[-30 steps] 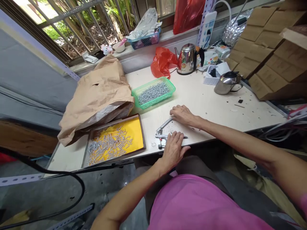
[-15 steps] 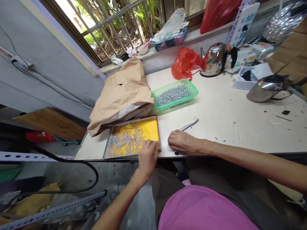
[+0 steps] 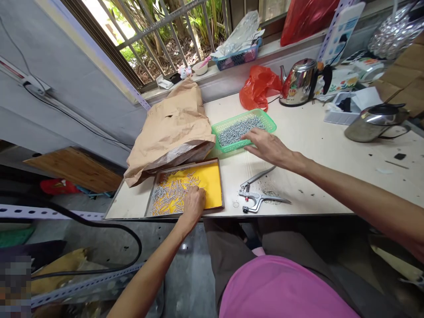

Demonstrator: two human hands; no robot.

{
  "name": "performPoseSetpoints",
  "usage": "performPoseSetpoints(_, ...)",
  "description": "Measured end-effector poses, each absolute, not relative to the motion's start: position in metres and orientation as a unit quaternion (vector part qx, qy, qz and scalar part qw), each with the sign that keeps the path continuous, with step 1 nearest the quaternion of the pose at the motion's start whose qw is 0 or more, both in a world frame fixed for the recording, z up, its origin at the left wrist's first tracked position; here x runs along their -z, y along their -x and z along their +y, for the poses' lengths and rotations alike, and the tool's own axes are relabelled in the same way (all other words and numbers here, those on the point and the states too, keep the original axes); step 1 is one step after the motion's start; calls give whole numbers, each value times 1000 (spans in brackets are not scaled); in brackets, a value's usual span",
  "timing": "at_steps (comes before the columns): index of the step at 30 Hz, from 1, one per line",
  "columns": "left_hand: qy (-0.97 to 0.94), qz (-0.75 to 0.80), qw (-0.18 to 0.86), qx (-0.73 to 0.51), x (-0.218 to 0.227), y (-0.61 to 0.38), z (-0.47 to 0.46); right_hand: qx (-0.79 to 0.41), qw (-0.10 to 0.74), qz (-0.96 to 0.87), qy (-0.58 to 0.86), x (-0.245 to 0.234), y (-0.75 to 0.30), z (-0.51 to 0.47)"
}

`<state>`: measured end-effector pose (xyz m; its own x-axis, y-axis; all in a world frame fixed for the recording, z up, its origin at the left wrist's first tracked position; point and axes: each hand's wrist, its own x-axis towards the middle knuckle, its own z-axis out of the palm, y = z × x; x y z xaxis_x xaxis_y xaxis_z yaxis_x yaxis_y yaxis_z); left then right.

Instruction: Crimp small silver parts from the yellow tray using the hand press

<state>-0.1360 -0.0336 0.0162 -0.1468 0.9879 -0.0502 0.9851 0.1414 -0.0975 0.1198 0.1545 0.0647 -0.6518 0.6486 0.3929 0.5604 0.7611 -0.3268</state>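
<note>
1. Compares with half a second back: finds the right hand (image 3: 266,145) gone from the hand tool (image 3: 256,198) and up at the tool's 12 o'clock, over the near rim of the green basket (image 3: 270,123).
2. Reads that hand as spread apart, fingers flat, gripping nothing visible. Places its fingertips just at the basket parts (image 3: 236,128), a heap of small metal pieces.
3. Finds the left hand (image 3: 194,204) shifted from the near right corner of the yellow tray (image 3: 213,176) further in, toward 10 o'clock, onto the tray parts (image 3: 168,194) lying loose there. Sees fingers curled down on them; cannot tell whether pinched shut on one.
4. Logs the hand tool bare and untouched at the table's near edge, 6 o'clock, handles splayed, with the tray just beside it at 9 o'clock.
5. Judges both hands busy at the two stocks of parts, neither at the tool.
6. Surface: notes a pale table (image 3: 318,150) with dark specks and scraps. Logs a brown paper bag (image 3: 172,128) at the tray's 12 o'clock, touching its far edge. Places a red plastic bag (image 3: 258,86) and a steel kettle (image 3: 298,84) at the basket's 1 o'clock, and a second steel pot (image 3: 377,123) at its 3 o'clock, well apart.
7. Room: records a barred window (image 3: 165,26) at 12 o'clock with greenery outside, a blue basket (image 3: 236,55) on the sill, cardboard boxes (image 3: 404,75) at 2 o'clock.
</note>
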Motion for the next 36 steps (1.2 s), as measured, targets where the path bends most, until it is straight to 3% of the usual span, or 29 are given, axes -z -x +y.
performPoseSetpoints(3,655,-755,5,-26,-18,142,-34,-129,196,-921,312,-42,-143,116)
performPoseSetpoints(6,652,-752,-27,91,-25,135,-36,-172,147,-927,299,-21,-167,82)
performPoseSetpoints(12,517,-717,-374,279,-33,67,-33,-169,63,-935,305,4,-193,53)
performPoseSetpoints(15,460,-696,-463,298,-20,37,-25,-156,25,-932,326,6,-194,51)
performPoseSetpoints(23,428,-701,-503,270,2,31,-16,-132,33,-933,333,5,-196,56)
performPoseSetpoints(36,369,-702,-602,90,-15,31,8,-119,67,-929,343,13,-196,52)
